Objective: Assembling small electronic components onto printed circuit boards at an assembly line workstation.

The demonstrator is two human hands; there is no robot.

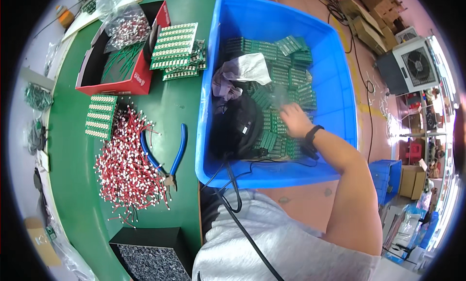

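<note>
1 right hand, bare, with 1 black band at the wrist; its fingers bend over the boards, blurred, so whether they grip a board or only touch it cannot be told. Green boards, many, piled beneath and around the fingers. 1 blue bin, walls surrounding the fingers. 1 crumpled pale sheet, inside the bin, up and left of the fingers. 1 black bundle, left of the fingers. 1 green counter, left of the fingers past the bin wall, carrying: 1 pair of pliers, blue handles spread, lower than the fingers; 1 heap of red wires with white plugs, farther left; 1 board stack, up and left; 1 red box, farther from the fingers.
</note>
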